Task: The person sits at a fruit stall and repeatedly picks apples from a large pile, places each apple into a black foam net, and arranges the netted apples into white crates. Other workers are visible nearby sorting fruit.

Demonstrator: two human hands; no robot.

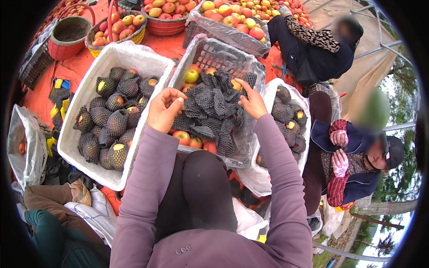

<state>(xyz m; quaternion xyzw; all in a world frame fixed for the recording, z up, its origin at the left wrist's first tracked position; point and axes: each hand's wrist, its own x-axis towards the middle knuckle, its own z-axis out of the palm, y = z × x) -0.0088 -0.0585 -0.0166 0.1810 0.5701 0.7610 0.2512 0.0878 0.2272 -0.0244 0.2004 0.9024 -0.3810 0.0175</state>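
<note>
In front of my knees stands a grey plastic crate (254,154) lined with clear film. It holds bare red-yellow apples (181,137) under a loose heap of black foam net sleeves (210,107). At the crate's left side is my left hand (164,109), its fingers loosely bent and apart, with nothing visible in them. My right hand (254,102) reaches over the heap's right side, index finger and thumb spread near the sleeves and an apple (236,85). Whether its fingertips touch the sleeves, I cannot tell.
A white foam box (64,129) of netted apples stands left, another white lined box (268,96) right. Apple baskets (165,26) and a crate (192,36) stand beyond on red sheeting. Two people sit at the right; another person's leg (49,198) shows lower left.
</note>
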